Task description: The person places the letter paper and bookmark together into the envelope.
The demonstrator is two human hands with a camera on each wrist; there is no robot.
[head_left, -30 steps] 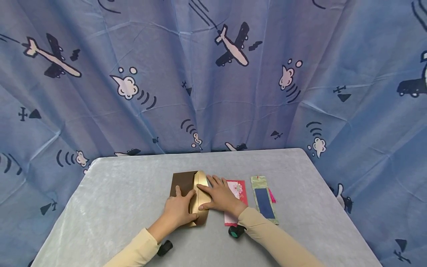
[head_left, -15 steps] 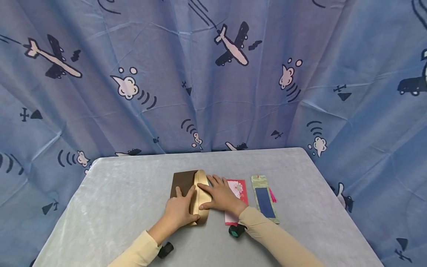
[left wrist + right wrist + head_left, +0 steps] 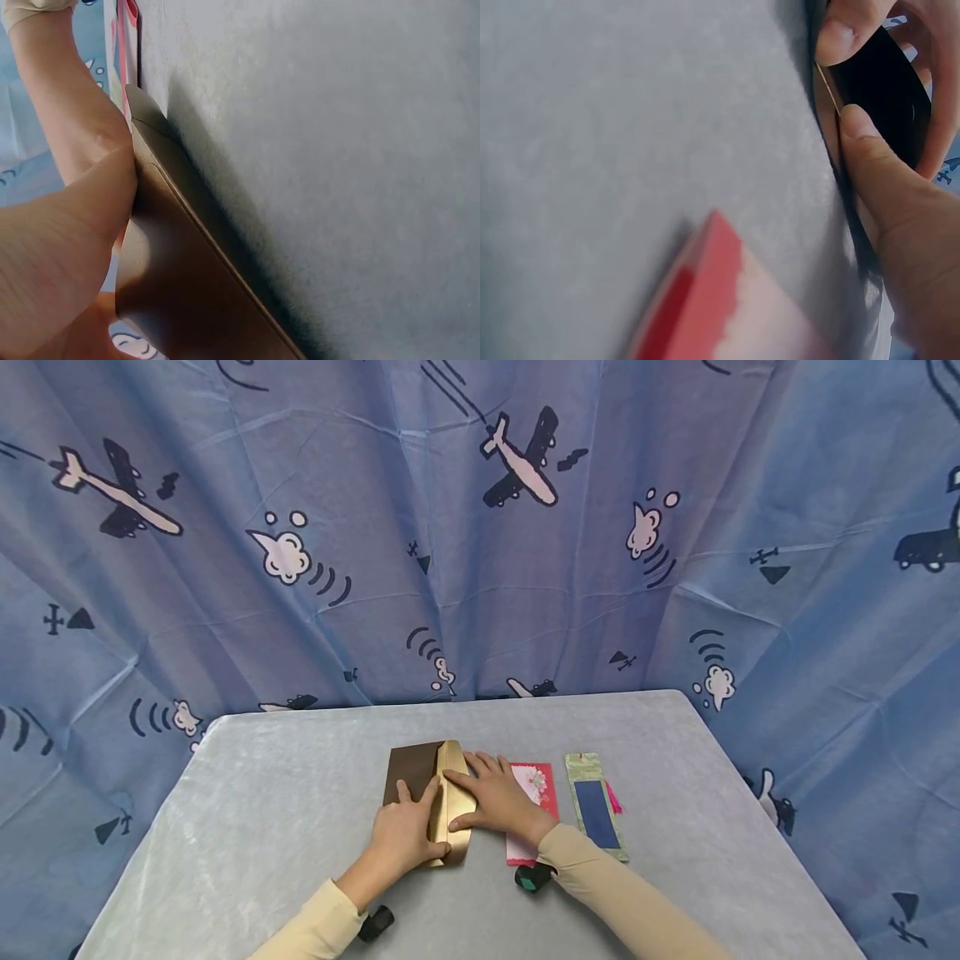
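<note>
A dark brown envelope [image 3: 411, 764] with a shiny gold flap [image 3: 460, 802] lies at the middle of the table. My left hand [image 3: 397, 831] rests on it, fingers spread over the brown panel and along the flap's fold, thumb at the near end. From the other side, my right hand [image 3: 498, 797] touches the gold flap with index finger and thumb, its other fingers stretched past the flap's edge. In the right wrist view both thumbs [image 3: 862, 139] press close together at the envelope's edge. The left wrist view shows the envelope's near edge [image 3: 187, 255] bowed, with a shadow beneath.
A red and pink floral card [image 3: 536, 785] lies partly under my right forearm. Farther right is a green bookmark-like strip [image 3: 585, 768] with a dark blue panel and a pink tassel [image 3: 613, 799]. The pale table [image 3: 300, 777] backs onto a blue airplane-print curtain [image 3: 360, 527].
Both hands stay on the envelope. My left index finger has slid slightly away from me along the flap's fold, and the flap looks nearly the same.
</note>
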